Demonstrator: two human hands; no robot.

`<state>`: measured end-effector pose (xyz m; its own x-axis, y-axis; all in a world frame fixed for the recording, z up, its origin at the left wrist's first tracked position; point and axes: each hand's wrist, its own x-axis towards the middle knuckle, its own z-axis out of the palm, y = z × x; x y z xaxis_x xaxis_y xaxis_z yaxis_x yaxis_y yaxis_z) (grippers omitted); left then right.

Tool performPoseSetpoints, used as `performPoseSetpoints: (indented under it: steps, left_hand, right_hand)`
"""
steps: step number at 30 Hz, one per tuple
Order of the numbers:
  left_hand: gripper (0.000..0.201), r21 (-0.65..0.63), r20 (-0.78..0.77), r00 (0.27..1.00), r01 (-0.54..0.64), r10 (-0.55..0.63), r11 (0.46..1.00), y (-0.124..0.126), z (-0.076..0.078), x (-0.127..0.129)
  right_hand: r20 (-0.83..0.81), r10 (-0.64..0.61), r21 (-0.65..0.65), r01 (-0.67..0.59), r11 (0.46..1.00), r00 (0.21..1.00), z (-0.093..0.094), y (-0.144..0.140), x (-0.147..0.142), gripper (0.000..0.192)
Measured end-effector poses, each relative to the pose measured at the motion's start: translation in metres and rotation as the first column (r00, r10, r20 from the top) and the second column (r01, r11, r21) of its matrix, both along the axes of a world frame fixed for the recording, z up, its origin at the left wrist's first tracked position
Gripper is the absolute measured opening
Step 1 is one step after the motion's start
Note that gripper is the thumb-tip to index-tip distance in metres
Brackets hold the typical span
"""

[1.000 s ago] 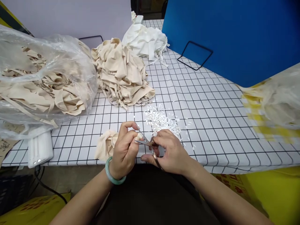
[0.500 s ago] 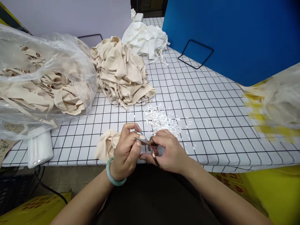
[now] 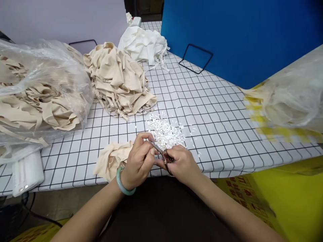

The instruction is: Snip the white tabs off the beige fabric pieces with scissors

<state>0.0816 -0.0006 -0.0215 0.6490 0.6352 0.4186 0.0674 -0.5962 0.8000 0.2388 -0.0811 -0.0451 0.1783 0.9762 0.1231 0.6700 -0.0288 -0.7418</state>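
One pair of scissors [image 3: 161, 152], spread half second ago, now looks closed: snip probably made. Your right hand [image 3: 185, 164] curls tight around it, nearer you than scraps [image 3: 166, 131]. Your left hand [image 3: 140, 163] pinches cloth [image 3: 108, 161], bulk lying left of scraps.

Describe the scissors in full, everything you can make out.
The scissors look like metal, with slim greyish blades and dark, brownish handles with a slight shine. The right hand grips them by the handles, its fingers hiding much of the loops. The blades point away from the body and toward the left hand, looking closed or nearly so. They are held up near the table's front edge; whether the left fingers touch the blades cannot be told.
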Motion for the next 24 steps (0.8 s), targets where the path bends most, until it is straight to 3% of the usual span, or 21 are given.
performPoseSetpoints:
  steps: [3, 6, 11, 13, 15, 17, 19, 21, 24]
  left_hand:
    - [0.023, -0.043, -0.005, 0.999, 0.038, -0.038, 0.998, -0.002, -0.006, 0.006]
    - [0.025, -0.147, -0.036, 0.999, 0.034, -0.04, 0.989, 0.005, -0.003, 0.001]
    - [0.031, -0.273, -0.078, 0.997, -0.007, -0.015, 0.962, 0.064, 0.024, -0.033]
    - [0.029, -0.182, -0.195, 0.977, -0.129, 0.092, 0.975, 0.093, 0.028, -0.053]
    - [0.017, 0.022, -0.326, 0.898, -0.305, 0.296, 0.952, 0.108, 0.023, -0.073]
    - [0.007, 0.191, -0.375, 0.803, -0.423, 0.464, 0.886, 0.104, 0.012, -0.09]
    - [0.004, 0.26, -0.358, 0.757, -0.481, 0.547, 0.837, 0.085, -0.001, -0.101]
    - [0.007, 0.262, -0.337, 0.75, -0.505, 0.568, 0.822, 0.059, -0.01, -0.109]
    - [0.009, 0.155, -0.377, 0.767, -0.501, 0.519, 0.852, 0.028, -0.016, -0.115]
  right_hand:
    - [-0.099, -0.082, -0.124, 0.07, 0.99, 0.992, -0.006, -0.005, 0.006, 0.065]
    - [-0.243, -0.175, -0.299, 0.098, 0.949, 0.954, -0.004, -0.008, 0.014, 0.055]
    - [-0.137, -0.215, -0.286, 0.17, 0.943, 0.967, 0.007, -0.004, 0.027, 0.044]
    - [-0.068, -0.237, -0.293, 0.207, 0.933, 0.969, 0.007, 0.003, 0.024, 0.043]
    - [-0.058, -0.234, -0.306, 0.206, 0.93, 0.971, 0.005, 0.011, 0.014, 0.043]
    - [-0.103, -0.202, -0.296, 0.164, 0.941, 0.974, 0.001, 0.016, 0.001, 0.043]
    - [-0.165, -0.134, -0.28, 0.084, 0.956, 0.977, -0.003, 0.02, -0.015, 0.04]
    - [-0.214, -0.047, -0.269, -0.013, 0.963, 0.976, -0.007, 0.025, -0.031, 0.035]
    - [-0.219, 0.055, -0.254, -0.112, 0.961, 0.974, -0.011, 0.037, -0.053, 0.029]
